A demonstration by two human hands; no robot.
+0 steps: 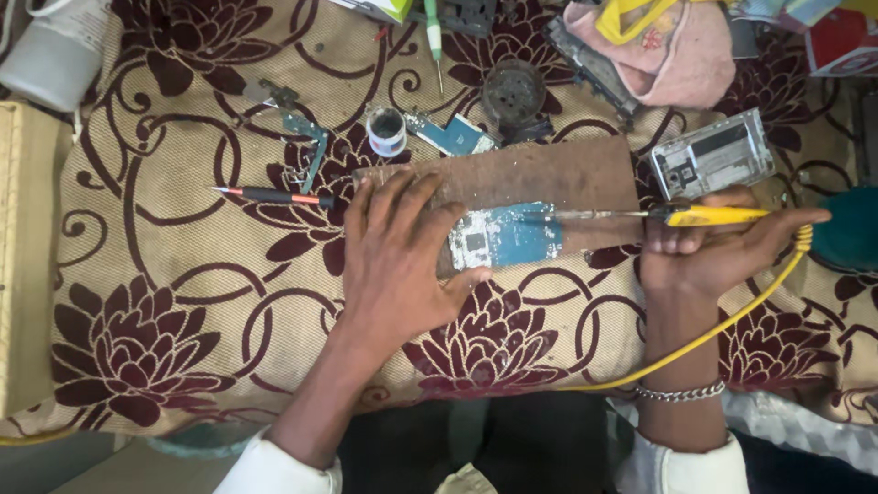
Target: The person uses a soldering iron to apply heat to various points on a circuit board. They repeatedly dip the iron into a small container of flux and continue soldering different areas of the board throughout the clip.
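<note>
— While you look down, what covers your worktop (183,274)?

— You have a beige cloth with dark red flowers over it, and a brown wooden board (549,178) lies on the cloth in front of you. Around it sit a red-and-black screwdriver (274,196), a small round pot (387,131), a pink cloth (686,55) and a silver phone frame (713,154).

— And your hands?

— Your left hand (393,261) lies flat, fingers spread, pressing on the board's left end, thumb touching the blue circuit board (503,236). Your right hand (713,242) has its grip closed around a yellow-handled soldering iron (709,216), whose metal tip reaches over the circuit board. Its yellow cord (732,320) loops past your wrist.
</note>
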